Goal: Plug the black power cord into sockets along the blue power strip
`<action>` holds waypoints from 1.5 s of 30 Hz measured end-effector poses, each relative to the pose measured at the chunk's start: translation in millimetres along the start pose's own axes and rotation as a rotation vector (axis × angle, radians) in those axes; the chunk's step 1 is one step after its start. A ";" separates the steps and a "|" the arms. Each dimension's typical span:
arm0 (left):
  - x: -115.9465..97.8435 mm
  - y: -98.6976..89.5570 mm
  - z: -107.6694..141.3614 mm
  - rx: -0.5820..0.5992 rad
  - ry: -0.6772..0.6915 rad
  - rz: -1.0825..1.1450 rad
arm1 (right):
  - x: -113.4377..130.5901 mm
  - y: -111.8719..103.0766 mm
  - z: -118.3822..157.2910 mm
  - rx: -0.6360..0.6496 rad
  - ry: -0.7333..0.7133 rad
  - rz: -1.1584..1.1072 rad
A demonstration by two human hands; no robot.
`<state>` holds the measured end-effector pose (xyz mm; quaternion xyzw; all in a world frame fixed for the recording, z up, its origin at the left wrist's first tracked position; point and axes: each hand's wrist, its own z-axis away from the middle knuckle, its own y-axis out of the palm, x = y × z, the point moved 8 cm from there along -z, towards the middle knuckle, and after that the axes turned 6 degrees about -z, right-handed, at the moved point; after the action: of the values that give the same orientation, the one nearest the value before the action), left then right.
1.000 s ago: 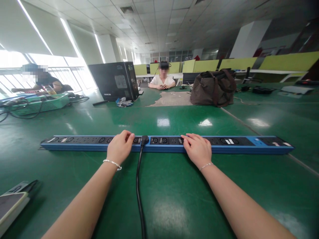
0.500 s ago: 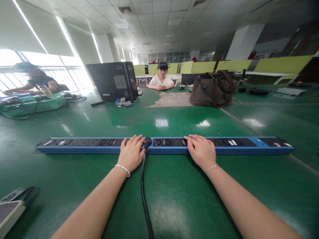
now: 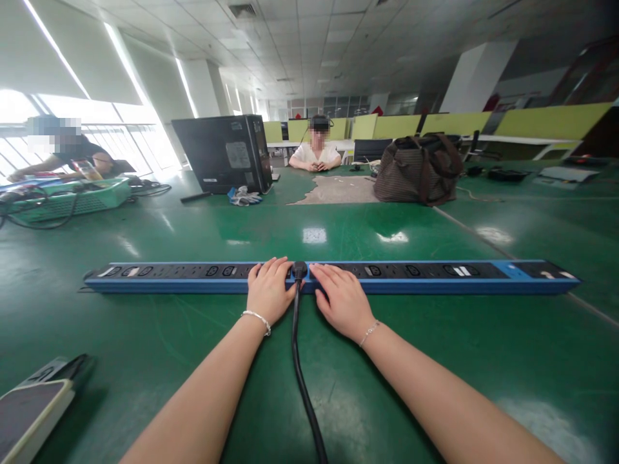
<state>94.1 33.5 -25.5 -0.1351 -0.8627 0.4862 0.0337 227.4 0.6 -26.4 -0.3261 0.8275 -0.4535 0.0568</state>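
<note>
A long blue and black power strip (image 3: 184, 272) lies across the green table. A black plug (image 3: 300, 269) sits in it near the middle, and its black cable (image 3: 300, 367) runs down toward me. Just left of the plug, my left hand (image 3: 271, 289) grips the strip, fingers over the top and thumb by the front edge. My right hand (image 3: 342, 298) is on the plug's right side, its fingers stretched over the strip and its thumb apart, holding nothing.
Behind the strip stand a black computer case (image 3: 222, 154), gloves (image 3: 244, 196) and a brown bag (image 3: 416, 171). A green basket (image 3: 72, 205) with cables is at the left, a pale-edged device (image 3: 33, 412) at the lower left. Two people sit beyond.
My right hand has slid left along the strip to beside the plug. My left hand stays left of the plug. The view has shifted slightly.
</note>
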 end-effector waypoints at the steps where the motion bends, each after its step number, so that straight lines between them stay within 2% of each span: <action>1: 0.1 -0.3 -0.1 -0.002 -0.005 0.005 | 3.7 3.4 -2.6 0.003 0.005 -0.010; 6: 1.1 -0.8 -0.6 -0.006 -0.025 0.025 | 15.1 8.9 -14.7 -0.015 0.025 -0.017; 16: 3.0 0.7 -0.1 -0.005 -0.037 0.045 | 20.0 6.0 -43.8 0.006 0.057 -0.031; 20: 4.0 1.9 -0.3 -0.003 -0.034 0.059 | 16.1 12.6 -42.3 -0.032 0.089 -0.059; 27: 4.5 1.4 -0.4 -0.011 -0.038 0.077 | 14.4 13.1 -37.0 -0.118 0.058 -0.102; 36: 4.7 3.6 -2.5 0.025 -0.019 0.093 | 20.3 14.0 -39.5 -0.024 0.045 -0.068; 45: 4.6 5.6 -3.0 0.013 0.013 0.103 | 13.9 14.4 -39.9 -0.014 0.031 0.047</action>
<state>91.4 39.9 -29.0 -0.1820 -0.8512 0.4920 0.0150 194.1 26.3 -11.7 -0.2998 0.8389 -0.4513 0.0526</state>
